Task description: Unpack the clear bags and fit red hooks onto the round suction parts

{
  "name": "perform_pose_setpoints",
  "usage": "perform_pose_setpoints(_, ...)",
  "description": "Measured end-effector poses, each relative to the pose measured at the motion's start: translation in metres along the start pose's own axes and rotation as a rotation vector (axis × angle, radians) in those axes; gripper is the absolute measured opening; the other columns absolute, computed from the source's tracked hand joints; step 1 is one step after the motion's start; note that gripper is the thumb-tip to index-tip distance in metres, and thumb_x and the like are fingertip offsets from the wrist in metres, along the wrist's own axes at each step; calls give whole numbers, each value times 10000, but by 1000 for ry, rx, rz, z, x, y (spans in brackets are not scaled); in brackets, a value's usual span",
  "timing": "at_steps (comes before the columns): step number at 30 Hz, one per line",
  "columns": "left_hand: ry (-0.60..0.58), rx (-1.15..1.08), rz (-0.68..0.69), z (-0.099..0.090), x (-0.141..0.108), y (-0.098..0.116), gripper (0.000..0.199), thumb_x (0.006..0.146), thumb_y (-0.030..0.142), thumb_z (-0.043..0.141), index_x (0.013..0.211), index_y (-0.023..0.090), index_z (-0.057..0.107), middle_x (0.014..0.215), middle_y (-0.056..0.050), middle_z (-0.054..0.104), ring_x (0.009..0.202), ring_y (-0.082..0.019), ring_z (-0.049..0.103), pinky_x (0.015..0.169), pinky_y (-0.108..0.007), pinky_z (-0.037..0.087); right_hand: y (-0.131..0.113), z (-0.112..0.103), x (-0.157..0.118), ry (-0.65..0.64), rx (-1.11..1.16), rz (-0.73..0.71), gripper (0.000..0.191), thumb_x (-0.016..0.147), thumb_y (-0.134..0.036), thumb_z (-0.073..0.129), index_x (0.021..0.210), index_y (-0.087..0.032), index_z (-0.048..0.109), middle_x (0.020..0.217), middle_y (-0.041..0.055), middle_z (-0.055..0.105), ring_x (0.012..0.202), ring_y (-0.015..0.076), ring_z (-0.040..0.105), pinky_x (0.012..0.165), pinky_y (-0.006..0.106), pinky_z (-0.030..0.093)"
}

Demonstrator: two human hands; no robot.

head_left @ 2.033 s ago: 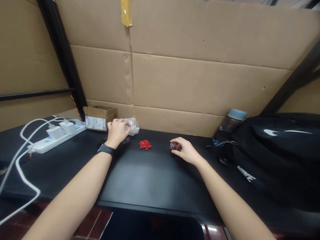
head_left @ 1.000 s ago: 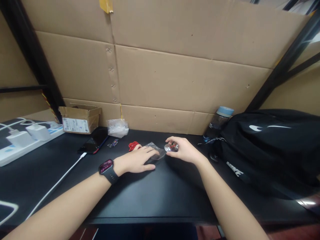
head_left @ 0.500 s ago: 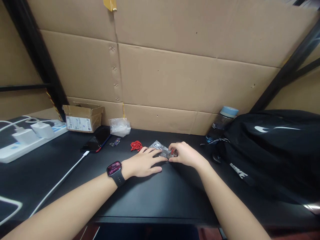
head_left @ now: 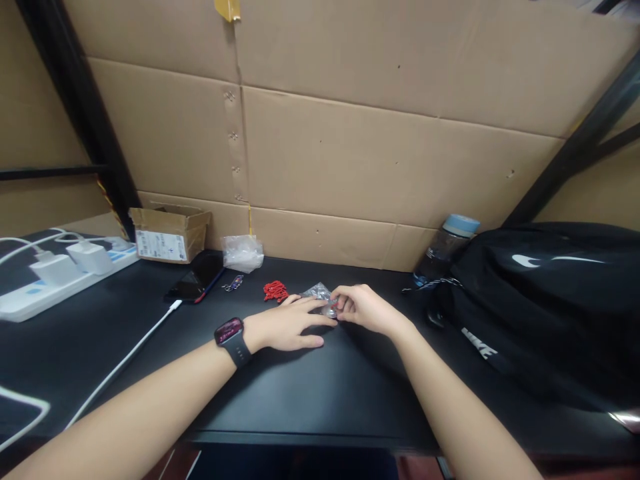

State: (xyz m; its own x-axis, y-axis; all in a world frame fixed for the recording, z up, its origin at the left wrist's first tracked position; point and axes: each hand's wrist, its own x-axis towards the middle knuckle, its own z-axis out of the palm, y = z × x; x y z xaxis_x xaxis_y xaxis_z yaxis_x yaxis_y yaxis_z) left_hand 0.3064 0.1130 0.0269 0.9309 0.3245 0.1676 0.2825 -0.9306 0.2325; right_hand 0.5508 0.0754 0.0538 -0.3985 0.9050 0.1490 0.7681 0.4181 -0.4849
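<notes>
Right-hand grip: The right hand (head_left: 367, 310) pinches a small clear item (head_left: 330, 311), with a touch of red at its fingertips; the fingers hide part of it.
Left-hand grip: The left hand (head_left: 290, 325) is spread, palm down, with its fingers over the near side of a crinkled clear bag (head_left: 318, 291).
Small item: It is at the bag's right side, low over the black table (head_left: 310, 400); whether it is inside the bag cannot be told.
Bag risk: The thin plastic could slide or bunch up if the left fingers press too lightly, or pinch closed if they press on its mouth.
Item risk: The smooth-looking piece could slip from a fingertip hold, or its red part could snag on the plastic.
Red pile risk: A sideways sweep of the left fingers could scatter the red strings (head_left: 275, 291) just beyond them.
Pose: Both forearms angle inward from the near edge; the right wrist is bent, its fingers curled toward the left hand.
</notes>
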Motion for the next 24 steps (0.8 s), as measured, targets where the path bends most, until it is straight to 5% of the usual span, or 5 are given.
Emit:
perform_pose_setpoints(6, 2, -10, -9, -1, 0, 1, 483, 943, 510, 549, 1417, 429, 496, 1645, -33, 212, 1501, -331, 205, 1153, -574, 258, -6, 13, 6, 192, -288, 11, 303, 778, -252, 797, 1040, -291, 649, 917, -29, 653, 819, 138, 612, 666, 231, 398)
perform_pose_setpoints(16, -19, -24, -48, -4, -1, 5, 429, 925, 457, 599, 1353, 458, 560, 1643, 11, 216, 1508, -363, 136, 1156, -600, 210, -1, 30, 20, 319, -584, 133, 242, 886, -326, 685, 1112, -274, 613, 1080, 47, 626, 983, 212, 580, 774, 299, 454)
perform_pose_setpoints(20, 65, -35, -32, -8, 1, 1, 239, 930, 363, 585, 1132, 387, 709, 1529, 17, 422, 1446, -313, 283, 1147, -505, 252, 0, 27, 18, 320, -437, 95, 237, 873, -295, 682, 1099, -265, 620, 1090, 46, 625, 997, 210, 576, 790, 301, 462)
perform_pose_setpoints(24, 202, -23, -149, -10, 4, -9, 300, 813, 47, 487, 900, 268, 669, 1102, -12, 647, 1138, -215, 537, 993, -371, 375, 5, 11, 12, 240, -106, -102, 320, 841, -328, 725, 1133, -247, 623, 1076, 38, 637, 959, 183, 592, 820, 295, 467)
